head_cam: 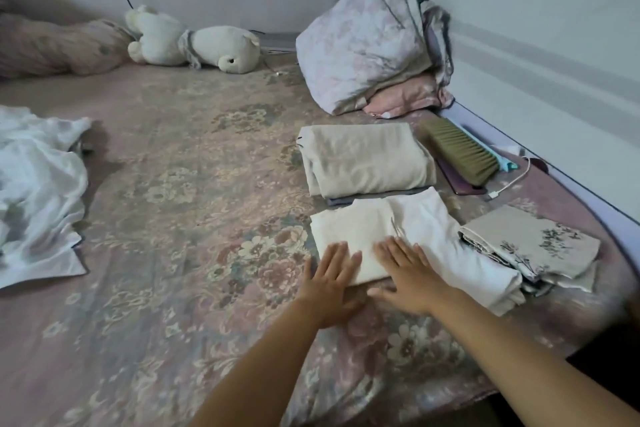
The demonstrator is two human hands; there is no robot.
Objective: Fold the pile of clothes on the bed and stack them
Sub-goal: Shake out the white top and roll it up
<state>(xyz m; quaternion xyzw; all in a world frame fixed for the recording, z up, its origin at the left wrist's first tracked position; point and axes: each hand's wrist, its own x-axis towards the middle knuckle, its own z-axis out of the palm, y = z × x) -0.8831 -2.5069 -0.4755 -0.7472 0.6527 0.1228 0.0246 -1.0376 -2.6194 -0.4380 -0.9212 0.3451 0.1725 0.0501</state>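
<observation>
A folded cream garment (349, 232) lies on the floral bed sheet (180, 184) in front of me. My left hand (332, 282) and my right hand (408, 274) rest flat on its near edge, fingers spread, holding nothing. A folded white garment (450, 239) lies against its right side. Behind them sits a folded beige piece (363, 158) on top of a grey one. A folded floral-print cloth (533, 246) lies at the right. An unfolded white garment (38, 191) is heaped at the left edge.
A bed brush (460, 152) and a white cable (512, 182) lie by the wall at the right. Bundled bedding (367, 48) sits in the far corner, a white plush bear (194, 42) and a pink pillow (59, 45) along the back.
</observation>
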